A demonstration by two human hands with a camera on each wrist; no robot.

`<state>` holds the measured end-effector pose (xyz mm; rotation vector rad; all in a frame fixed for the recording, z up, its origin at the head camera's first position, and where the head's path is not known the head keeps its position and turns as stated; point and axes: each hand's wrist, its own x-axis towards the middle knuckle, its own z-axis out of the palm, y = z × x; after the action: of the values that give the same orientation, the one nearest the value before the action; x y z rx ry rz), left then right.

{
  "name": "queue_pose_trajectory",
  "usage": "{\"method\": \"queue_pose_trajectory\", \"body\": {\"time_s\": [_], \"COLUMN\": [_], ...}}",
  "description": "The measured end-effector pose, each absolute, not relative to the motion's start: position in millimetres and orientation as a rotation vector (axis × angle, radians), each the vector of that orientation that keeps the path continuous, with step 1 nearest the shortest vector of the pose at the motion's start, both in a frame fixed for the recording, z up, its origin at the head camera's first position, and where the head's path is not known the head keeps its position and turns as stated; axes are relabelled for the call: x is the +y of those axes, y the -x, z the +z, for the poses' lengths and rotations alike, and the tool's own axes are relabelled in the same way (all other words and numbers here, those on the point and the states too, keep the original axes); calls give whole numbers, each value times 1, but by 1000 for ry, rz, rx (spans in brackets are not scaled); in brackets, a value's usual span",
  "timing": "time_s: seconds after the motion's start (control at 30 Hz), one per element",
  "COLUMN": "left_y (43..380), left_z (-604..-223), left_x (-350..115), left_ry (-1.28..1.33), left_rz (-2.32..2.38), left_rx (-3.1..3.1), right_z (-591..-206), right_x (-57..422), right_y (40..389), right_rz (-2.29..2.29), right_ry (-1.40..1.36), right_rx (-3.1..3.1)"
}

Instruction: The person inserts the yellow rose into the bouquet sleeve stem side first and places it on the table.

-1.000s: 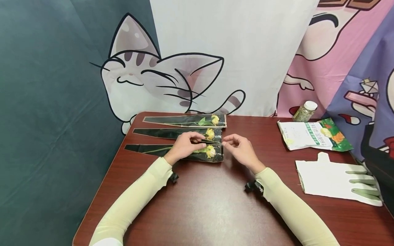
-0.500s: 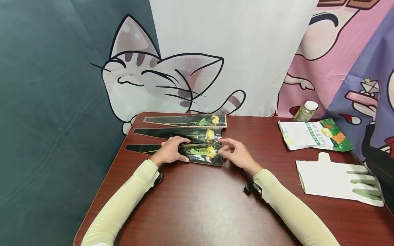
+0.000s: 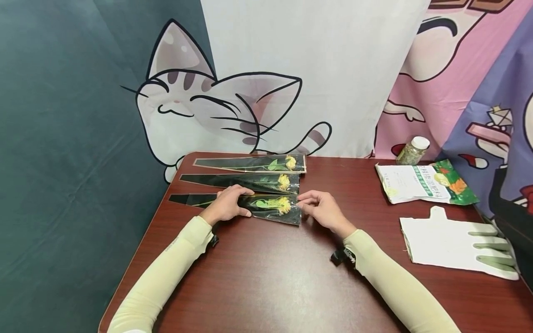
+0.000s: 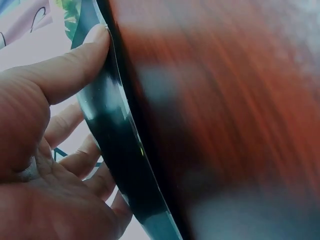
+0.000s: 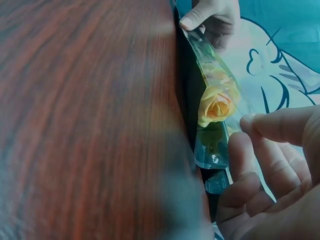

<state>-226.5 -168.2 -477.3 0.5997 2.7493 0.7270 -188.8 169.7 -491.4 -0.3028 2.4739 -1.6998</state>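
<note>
Three yellow roses lie in tapered clear-and-black sleeves, one behind another. My left hand spans the nearest sleeve at mid-length, gripping it across its width. In the left wrist view, the thumb presses the near edge of that sleeve, with the fingers on its far side. At the sleeve's wide right end, my right hand pinches the film's edge between thumb and index finger, beside the rose seen in the right wrist view. Behind lie the middle sleeve and the far sleeve.
On the right of the brown table lie a white work glove and a white-and-green packet. A white-capped jar stands behind the packet. Printed cloth hangs along the table's back.
My left hand has drawn back leftward from near the rose heads to the nearest sleeve's middle. My right hand has shifted slightly nearer, and that sleeve's wide end has moved a little toward me.
</note>
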Motion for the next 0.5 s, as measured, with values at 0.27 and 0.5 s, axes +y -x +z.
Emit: {"method": "queue_pose_trajectory", "body": {"time_s": [0.27,0.5], "left_y": [224,224], "left_z": [-474,-474], "left_x": [-173,-175], "left_ry": [-654,-672], "left_rz": [706,599], "left_rx": [2746,2768], "right_z": [-493,-489], "right_x": [172,175], "right_y": [188,187], "right_rz": [-1679,-1618], "right_ry": [357,443], "right_rx": [2412,2401]}}
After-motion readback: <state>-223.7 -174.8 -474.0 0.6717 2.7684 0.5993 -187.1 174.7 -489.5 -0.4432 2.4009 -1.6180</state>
